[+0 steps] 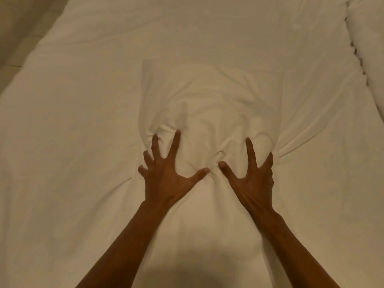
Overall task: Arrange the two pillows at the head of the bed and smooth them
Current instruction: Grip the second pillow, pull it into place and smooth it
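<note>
Both hands spread flat on a white pillow in the middle of the bed.

From my feed, the pillow [209, 100] lies centre frame on the white bed cover [72, 142], its near edge bunched into creases. My left hand [166, 179] presses down at about 7 o'clock of the pillow, fingers splayed wide, gripping nothing. My right hand [252, 179] presses at about 5 o'clock, index finger and thumb spread, the other fingers curled against the pillow's edge; I cannot tell whether they pinch any fabric. A second white pillow [367, 38] sits at 2 o'clock, at the frame's edge, well apart.
</note>
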